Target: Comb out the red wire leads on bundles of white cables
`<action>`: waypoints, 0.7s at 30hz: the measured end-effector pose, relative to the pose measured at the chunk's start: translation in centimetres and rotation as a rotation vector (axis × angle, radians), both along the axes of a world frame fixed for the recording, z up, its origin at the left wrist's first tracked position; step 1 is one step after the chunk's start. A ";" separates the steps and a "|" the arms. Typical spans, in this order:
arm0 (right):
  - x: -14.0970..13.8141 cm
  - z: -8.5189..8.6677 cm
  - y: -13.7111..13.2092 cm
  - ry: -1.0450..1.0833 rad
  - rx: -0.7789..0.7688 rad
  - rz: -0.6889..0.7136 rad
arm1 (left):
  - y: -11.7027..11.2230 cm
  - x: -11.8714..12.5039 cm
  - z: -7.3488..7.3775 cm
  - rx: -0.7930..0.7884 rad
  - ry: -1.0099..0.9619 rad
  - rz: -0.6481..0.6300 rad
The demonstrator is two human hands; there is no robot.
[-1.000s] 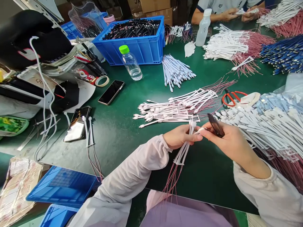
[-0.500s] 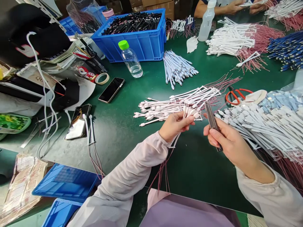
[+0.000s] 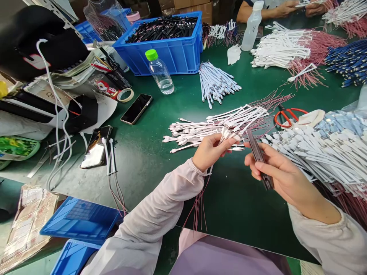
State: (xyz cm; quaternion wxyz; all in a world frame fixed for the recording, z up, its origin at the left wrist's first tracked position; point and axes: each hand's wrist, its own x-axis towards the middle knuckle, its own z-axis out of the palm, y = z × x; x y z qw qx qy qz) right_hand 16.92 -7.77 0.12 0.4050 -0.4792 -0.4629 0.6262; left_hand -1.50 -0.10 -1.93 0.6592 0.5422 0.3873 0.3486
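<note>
My left hand (image 3: 208,152) is closed around several short white cables (image 3: 228,133) with white plug ends, pinched between thumb and fingers. Their thin pink and dark wires (image 3: 197,210) hang below the wrist. To its right, my right hand (image 3: 282,173) grips a narrow dark bar-shaped tool (image 3: 257,154), tilted with its upper end toward the cable ends; its exact kind is unclear. A small gap separates the tool from the held cables. Just beyond my left hand lies a loose pile of similar white cables (image 3: 190,131) on the green table (image 3: 229,206).
At right lie a large heap of white cables (image 3: 329,149) and red-handled scissors (image 3: 283,116). Farther back are a bundle of pale cables (image 3: 215,82), a bottle (image 3: 160,74), a blue bin (image 3: 163,57) and a phone (image 3: 137,109). Another person's hands (image 3: 286,8) work at the far edge.
The bar in my right hand has turned, showing a different side, and its upper end sits slightly lower and left. My left hand still holds the cables, their plug ends shifted slightly.
</note>
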 end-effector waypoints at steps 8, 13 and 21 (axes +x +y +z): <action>-0.2 -0.5 -0.2 0.096 -0.121 -0.091 | -0.4 0.0 0.3 0.244 0.224 0.069; -0.3 -0.6 -0.2 0.238 -0.258 -0.045 | -0.7 0.0 0.2 0.345 0.331 0.081; -0.5 -0.5 -0.2 0.183 -0.262 -0.058 | -0.8 0.1 -0.1 0.440 0.418 0.113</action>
